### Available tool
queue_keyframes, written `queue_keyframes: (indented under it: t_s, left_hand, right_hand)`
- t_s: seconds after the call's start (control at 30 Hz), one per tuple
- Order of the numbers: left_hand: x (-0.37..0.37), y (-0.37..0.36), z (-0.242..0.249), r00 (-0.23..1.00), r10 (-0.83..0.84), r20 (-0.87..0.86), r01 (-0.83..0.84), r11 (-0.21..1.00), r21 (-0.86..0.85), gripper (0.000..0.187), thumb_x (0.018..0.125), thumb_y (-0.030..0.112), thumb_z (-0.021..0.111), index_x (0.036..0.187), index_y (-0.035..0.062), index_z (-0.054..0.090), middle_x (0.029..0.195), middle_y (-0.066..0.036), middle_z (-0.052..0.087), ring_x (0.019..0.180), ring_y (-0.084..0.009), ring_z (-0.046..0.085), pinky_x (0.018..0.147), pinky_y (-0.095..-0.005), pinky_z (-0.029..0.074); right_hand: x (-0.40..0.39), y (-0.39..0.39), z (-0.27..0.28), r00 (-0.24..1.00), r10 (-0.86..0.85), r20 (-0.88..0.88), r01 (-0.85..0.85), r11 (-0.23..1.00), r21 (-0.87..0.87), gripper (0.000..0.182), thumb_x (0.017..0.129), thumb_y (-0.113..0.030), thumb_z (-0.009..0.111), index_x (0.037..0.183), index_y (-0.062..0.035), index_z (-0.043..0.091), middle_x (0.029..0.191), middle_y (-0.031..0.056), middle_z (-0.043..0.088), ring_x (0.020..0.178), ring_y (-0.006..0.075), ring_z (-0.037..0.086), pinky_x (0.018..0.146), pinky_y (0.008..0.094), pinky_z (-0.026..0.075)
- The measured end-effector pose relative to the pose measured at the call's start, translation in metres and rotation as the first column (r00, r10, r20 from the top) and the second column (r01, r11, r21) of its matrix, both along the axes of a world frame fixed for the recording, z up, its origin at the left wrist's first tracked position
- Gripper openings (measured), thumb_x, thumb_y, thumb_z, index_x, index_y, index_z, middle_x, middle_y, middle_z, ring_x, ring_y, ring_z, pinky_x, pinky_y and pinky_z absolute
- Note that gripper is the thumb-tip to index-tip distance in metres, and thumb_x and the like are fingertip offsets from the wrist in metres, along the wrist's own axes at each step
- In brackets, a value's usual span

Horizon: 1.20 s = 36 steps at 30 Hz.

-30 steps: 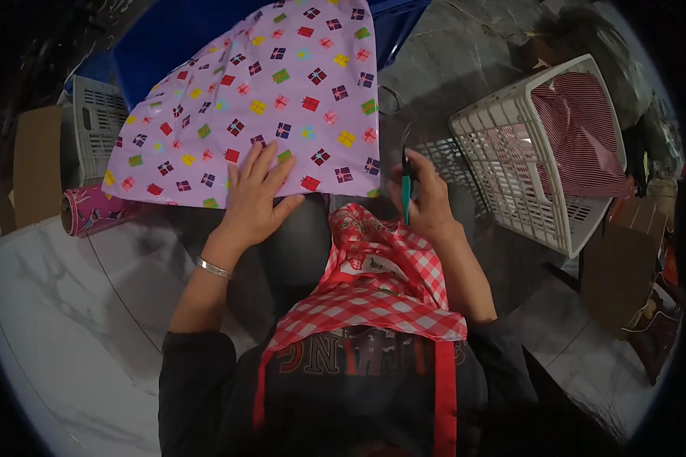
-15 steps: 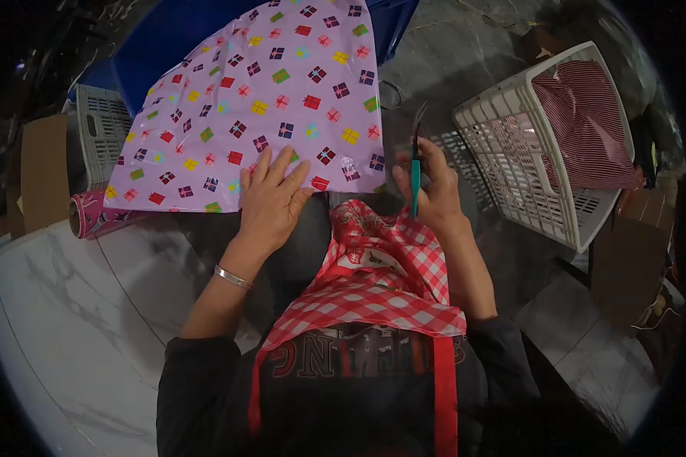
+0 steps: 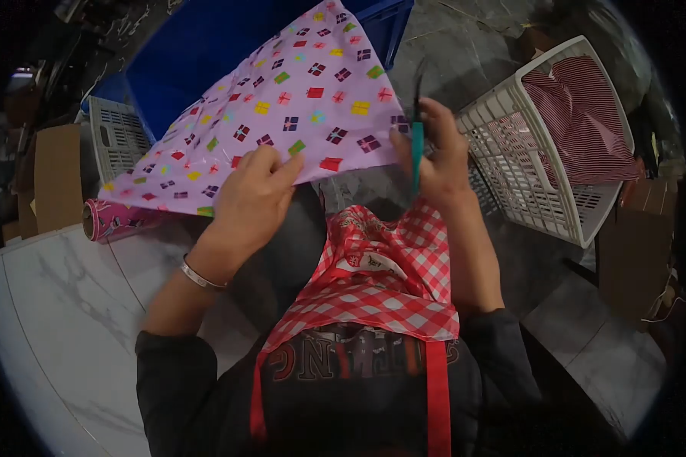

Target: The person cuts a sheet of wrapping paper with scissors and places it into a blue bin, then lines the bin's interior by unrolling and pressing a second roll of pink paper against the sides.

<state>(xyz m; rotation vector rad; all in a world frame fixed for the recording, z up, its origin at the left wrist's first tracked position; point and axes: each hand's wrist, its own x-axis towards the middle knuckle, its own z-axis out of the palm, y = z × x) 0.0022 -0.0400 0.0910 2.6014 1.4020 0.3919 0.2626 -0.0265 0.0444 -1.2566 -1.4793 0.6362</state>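
Observation:
A shiny lilac plastic sheet (image 3: pixel 282 122) printed with colourful gift boxes spreads in front of me, its right side raised. My left hand (image 3: pixel 253 190), with a silver bangle at the wrist, has its fingers curled on the sheet's near edge. My right hand (image 3: pixel 440 156) is closed round a slim teal-handled tool (image 3: pixel 417 145) with a thin dark tip pointing away from me; it looks like tweezers. The thumb and fingertips of that hand are at the sheet's right corner. Whether they pinch the corner is partly hidden.
A blue bin (image 3: pixel 183 61) stands behind the sheet. On the right a white plastic basket (image 3: pixel 530 137) holds red striped material (image 3: pixel 579 114). To the left are a grey crate (image 3: pixel 118 133), a cardboard piece (image 3: pixel 57 179) and a pink patterned roll (image 3: pixel 118 221). I wear a red checked apron (image 3: pixel 366 305).
My left hand has gone from lying flat on the sheet to curling at its edge. The right hand has moved up to the right corner, and that side of the sheet has lifted and skewed.

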Motion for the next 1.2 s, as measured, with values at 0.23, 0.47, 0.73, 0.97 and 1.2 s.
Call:
queue_keyframes:
  t_s: [0.23, 0.47, 0.73, 0.97, 1.2]
  left_hand:
    - [-0.007, 0.000, -0.009, 0.996, -0.050, 0.078, 0.066, 0.975, -0.214, 0.041, 0.077, 0.016, 0.070, 0.117, 0.0084, 0.059, 0.092, -0.009, 0.051, 0.084, -0.0270, 0.058, 0.071, -0.0367, 0.050]
    - [-0.010, 0.020, -0.052, 0.950, -0.085, 0.301, 0.185, 0.929, -0.320, 0.042, 0.079, 0.020, 0.072, 0.117, 0.0063, 0.060, 0.108, -0.010, 0.058, 0.095, -0.0280, 0.058, 0.078, -0.0380, 0.047]
    - [-0.022, 0.033, -0.060, 0.984, -0.030, 0.176, 0.035, 0.999, -0.024, 0.027, 0.075, 0.019, 0.074, 0.100, 0.0123, 0.067, 0.102, -0.001, 0.061, 0.098, -0.0222, 0.057, 0.082, -0.0378, 0.044]
    - [-0.021, 0.032, -0.060, 0.980, -0.021, 0.199, 0.027, 0.999, -0.025, 0.026, 0.076, 0.021, 0.073, 0.100, 0.0130, 0.067, 0.101, -0.001, 0.062, 0.097, -0.0220, 0.057, 0.082, -0.0379, 0.043]
    - [-0.017, 0.032, -0.059, 0.989, -0.024, 0.149, 0.027, 1.000, -0.016, 0.028, 0.075, 0.023, 0.073, 0.100, 0.0135, 0.067, 0.103, 0.000, 0.061, 0.099, -0.0217, 0.057, 0.083, -0.0380, 0.043]
  right_hand:
    - [0.000, -0.009, 0.004, 0.993, -0.068, 0.091, 0.082, 0.984, -0.156, 0.050, 0.078, -0.018, 0.076, 0.121, -0.0049, 0.054, 0.083, 0.0145, 0.066, 0.073, 0.0228, 0.067, 0.067, 0.0341, 0.052]
    - [-0.006, 0.009, -0.022, 1.000, 0.024, 0.013, -0.017, 0.922, -0.386, 0.053, 0.079, -0.025, 0.076, 0.123, -0.0048, 0.054, 0.090, 0.0171, 0.068, 0.081, 0.0263, 0.067, 0.073, 0.0363, 0.052]
    - [0.005, 0.015, -0.076, 0.975, -0.220, -0.002, 0.203, 0.905, -0.373, 0.055, 0.083, -0.026, 0.074, 0.128, -0.0046, 0.049, 0.098, 0.0150, 0.069, 0.088, 0.0242, 0.068, 0.078, 0.0361, 0.052]
    - [-0.002, 0.019, -0.098, 0.982, -0.134, 0.136, 0.183, 0.863, -0.470, 0.052, 0.084, -0.016, 0.073, 0.129, -0.0029, 0.050, 0.097, 0.0095, 0.067, 0.088, 0.0141, 0.063, 0.079, 0.0292, 0.051]
    - [-0.013, 0.018, -0.067, 0.991, -0.127, -0.040, 0.103, 0.921, -0.376, 0.053, 0.078, -0.021, 0.074, 0.124, -0.0061, 0.052, 0.089, 0.0196, 0.066, 0.081, 0.0320, 0.066, 0.072, 0.0374, 0.051]
